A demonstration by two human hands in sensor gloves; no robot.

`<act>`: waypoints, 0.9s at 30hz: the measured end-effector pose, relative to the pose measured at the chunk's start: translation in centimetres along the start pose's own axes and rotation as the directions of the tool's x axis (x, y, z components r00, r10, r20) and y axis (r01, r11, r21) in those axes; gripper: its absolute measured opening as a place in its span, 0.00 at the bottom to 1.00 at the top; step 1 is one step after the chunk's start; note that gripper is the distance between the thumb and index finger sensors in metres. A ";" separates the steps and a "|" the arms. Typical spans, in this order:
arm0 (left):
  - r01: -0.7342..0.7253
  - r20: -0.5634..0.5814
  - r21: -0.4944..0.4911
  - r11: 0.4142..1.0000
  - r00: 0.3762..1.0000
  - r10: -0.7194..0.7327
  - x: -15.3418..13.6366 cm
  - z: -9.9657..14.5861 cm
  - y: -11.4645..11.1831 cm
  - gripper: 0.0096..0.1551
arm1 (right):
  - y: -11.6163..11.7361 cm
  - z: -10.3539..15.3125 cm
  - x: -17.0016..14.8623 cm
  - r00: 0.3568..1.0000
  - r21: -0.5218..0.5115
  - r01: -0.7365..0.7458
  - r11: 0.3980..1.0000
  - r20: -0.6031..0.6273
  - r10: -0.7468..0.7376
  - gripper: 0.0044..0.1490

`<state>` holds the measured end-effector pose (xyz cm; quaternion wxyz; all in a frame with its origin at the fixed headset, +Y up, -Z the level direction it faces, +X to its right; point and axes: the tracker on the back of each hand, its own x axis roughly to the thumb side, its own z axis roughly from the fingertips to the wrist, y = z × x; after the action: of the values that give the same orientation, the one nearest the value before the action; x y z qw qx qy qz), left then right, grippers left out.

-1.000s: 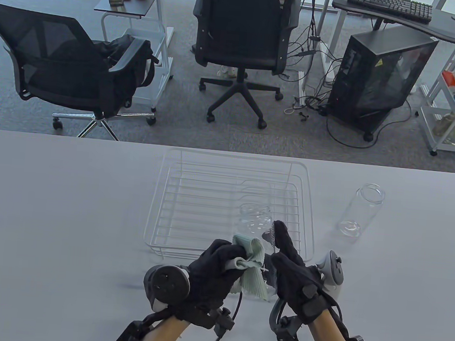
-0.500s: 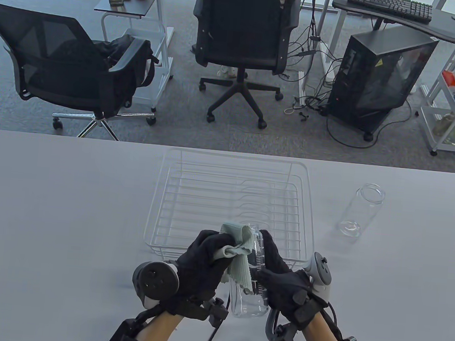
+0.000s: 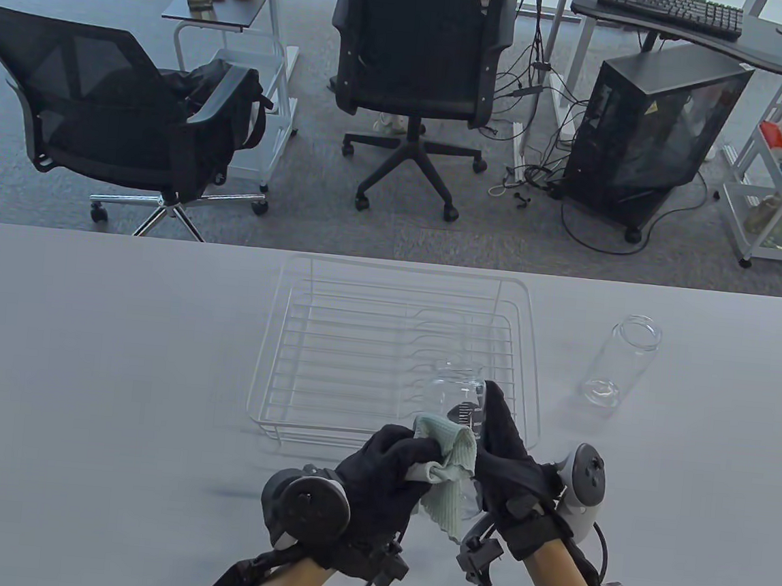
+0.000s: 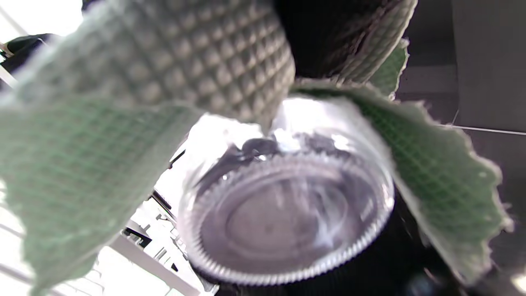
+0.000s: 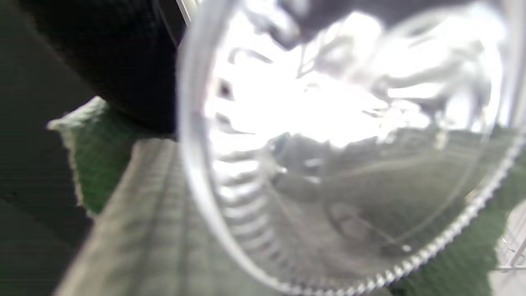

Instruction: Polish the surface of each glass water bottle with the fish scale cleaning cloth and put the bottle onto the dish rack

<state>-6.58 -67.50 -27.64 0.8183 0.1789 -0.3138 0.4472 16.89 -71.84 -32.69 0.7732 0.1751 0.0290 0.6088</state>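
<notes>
Bottle [image 3: 458,398], clear glass, tilts mouth-first toward the rack [image 3: 332,342], gripped by the right hand [image 3: 509,464]; left hand [image 3: 382,473] clutches the green cloth [image 3: 447,472].

Dish rack [image 3: 400,348] at table [image 3: 85,348] centre, toward far edge. Second bottle [image 3: 619,361] upright right of rack, apart from it. Held bottle [image 3: 458,398] over rack's near right corner, between left hand [image 3: 385,474] with cloth [image 3: 447,472] on left and right hand [image 3: 509,464] on right.
</notes>
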 end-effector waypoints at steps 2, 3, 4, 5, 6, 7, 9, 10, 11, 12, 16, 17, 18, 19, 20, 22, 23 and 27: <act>-0.007 0.004 0.004 1.000 1.000 0.007 0.1 0.0 -0.1 0.21 | -0.1 0.1 -0.1 1.000 0.012 0.026 1.000 -0.012 -0.026 0.63; -0.007 0.006 0.008 1.000 1.000 0.007 0.1 -0.1 -0.1 0.21 | 0.0 0.2 -0.1 1.000 0.011 0.026 1.000 -0.010 -0.026 0.64; -0.015 0.003 0.013 1.000 1.000 0.014 0.1 -0.2 0.1 0.21 | 0.1 0.1 -0.1 0.999 0.016 0.038 0.999 -0.005 -0.038 0.64; -0.024 0.002 0.022 0.999 1.000 0.024 0.0 -0.3 0.3 0.21 | 0.3 0.0 -0.1 0.999 0.026 0.048 0.999 -0.001 -0.048 0.63; -0.026 0.000 0.033 0.999 1.000 0.026 0.0 -0.3 0.4 0.21 | 0.4 -0.1 -0.1 0.998 0.042 0.058 0.997 0.002 -0.058 0.61; -0.037 0.000 0.059 0.998 0.999 0.037 -0.2 -0.3 0.8 0.21 | 0.6 -0.2 -0.2 0.997 0.084 0.079 0.993 -0.001 -0.079 0.57; -0.060 -0.007 0.086 0.995 0.998 0.060 -0.4 -0.4 1.5 0.21 | 0.9 -0.2 -0.6 0.985 0.173 0.174 0.969 -0.038 -0.170 0.52; -0.065 -0.018 0.097 0.993 0.998 0.067 -0.6 -0.4 1.9 0.21 | 1.1 -0.2 -0.7 0.978 0.188 0.206 0.960 -0.061 -0.198 0.51; -0.072 -0.023 0.109 0.991 0.997 0.075 -0.7 -0.4 2.1 0.21 | 1.2 -0.2 -0.8 0.977 0.195 0.211 0.958 -0.068 -0.201 0.50; -0.084 -0.031 0.124 0.989 0.996 0.089 -0.8 -0.5 2.4 0.21 | 1.4 -0.2 -0.9 0.977 0.223 0.207 0.953 -0.087 -0.193 0.50; -0.093 -0.040 0.161 0.983 0.994 0.101 -1.1 -0.7 3.5 0.21 | 2.0 0.0 -1.3 0.975 0.354 0.213 0.911 -0.136 -0.175 0.50; -0.093 -0.040 0.164 0.982 0.994 0.101 -1.1 -0.8 3.6 0.21 | 2.3 0.0 -1.4 0.965 0.372 0.258 0.892 -0.149 -0.217 0.51; -0.092 -0.041 0.166 0.982 0.994 0.100 -1.1 -0.8 3.7 0.21 | 2.5 0.0 -1.4 0.959 0.373 0.280 0.885 -0.155 -0.238 0.52; -0.091 -0.041 0.168 0.982 0.994 0.099 -1.1 -0.8 3.7 0.21 | 2.6 0.0 -1.4 0.946 0.364 0.322 0.874 -0.164 -0.280 0.53; -0.096 -0.047 0.175 0.980 0.993 0.105 -1.2 -0.8 3.8 0.21 | 2.7 0.0 -1.4 0.947 0.362 0.317 0.877 -0.165 -0.275 0.54; -0.101 -0.055 0.173 0.980 0.992 0.112 -1.4 -0.7 3.8 0.21 | 2.5 0.0 -1.3 0.962 0.364 0.273 0.891 -0.137 -0.238 0.55; -0.100 -0.058 0.173 0.980 0.992 0.112 -1.4 -0.7 3.7 0.21 | 2.3 -0.1 -1.1 0.974 0.344 0.226 0.911 -0.111 -0.200 0.56; -0.091 -0.063 0.154 0.984 0.993 0.102 -1.4 -0.5 3.0 0.21 | 2.0 -0.2 -0.2 0.995 0.305 0.096 0.948 -0.010 -0.097 0.58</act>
<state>-9.49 -66.45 -28.94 0.7905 0.2088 -0.2583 0.5146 14.96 -71.59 -32.25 0.7657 0.2922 0.1294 0.5582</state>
